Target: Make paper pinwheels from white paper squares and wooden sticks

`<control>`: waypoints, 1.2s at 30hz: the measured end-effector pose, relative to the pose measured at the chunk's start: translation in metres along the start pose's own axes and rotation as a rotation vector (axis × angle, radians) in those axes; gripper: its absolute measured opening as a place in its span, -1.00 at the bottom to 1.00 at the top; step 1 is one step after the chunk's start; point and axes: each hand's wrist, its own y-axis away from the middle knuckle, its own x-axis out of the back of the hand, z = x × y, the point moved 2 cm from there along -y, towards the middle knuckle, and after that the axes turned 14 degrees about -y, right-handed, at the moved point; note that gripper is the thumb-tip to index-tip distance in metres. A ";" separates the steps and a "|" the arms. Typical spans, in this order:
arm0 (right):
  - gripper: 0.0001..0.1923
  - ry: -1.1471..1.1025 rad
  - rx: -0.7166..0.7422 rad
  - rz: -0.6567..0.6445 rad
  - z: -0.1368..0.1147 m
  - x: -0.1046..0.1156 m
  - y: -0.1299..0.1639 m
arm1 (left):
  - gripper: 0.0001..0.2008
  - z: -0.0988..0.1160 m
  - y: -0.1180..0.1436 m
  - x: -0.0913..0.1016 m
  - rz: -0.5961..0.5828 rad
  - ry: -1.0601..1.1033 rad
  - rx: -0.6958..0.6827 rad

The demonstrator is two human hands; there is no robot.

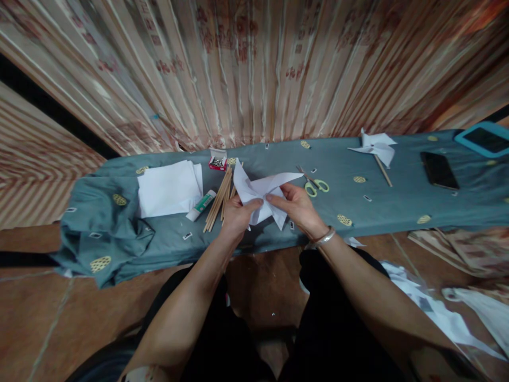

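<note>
A white paper pinwheel (265, 187) is held over the front part of the table, its pointed blades spread out. My left hand (237, 213) grips it from the left, with the thumb pressed near its centre. From the right, my right hand (300, 208) pinches it, and that thumb also lies by the centre. Just left of the paper is a bundle of thin wooden sticks (218, 203). A glue tube (201, 206) with a green label lies beside them. Scissors (315, 187) with light green handles rest to the right of the pinwheel.
A stack of white paper (170, 189) lies at the left, and an open red box of small metal pins (218, 160) sits behind the sticks. At the right are another pinwheel on a stick (377, 148), a black phone (439, 170) and a blue-framed device (485, 139). Paper scraps (425, 305) litter the floor.
</note>
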 end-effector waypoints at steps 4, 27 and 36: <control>-0.59 -0.026 -0.004 -0.001 -0.001 0.000 0.000 | -0.78 0.000 0.001 0.001 -0.015 0.017 -0.005; -0.66 -0.003 0.077 0.116 -0.008 0.005 -0.002 | -0.63 0.004 -0.003 0.000 -0.073 0.230 -0.019; -0.71 0.488 0.456 0.214 -0.024 0.009 0.008 | -0.63 0.004 -0.004 -0.002 -0.035 0.287 -0.016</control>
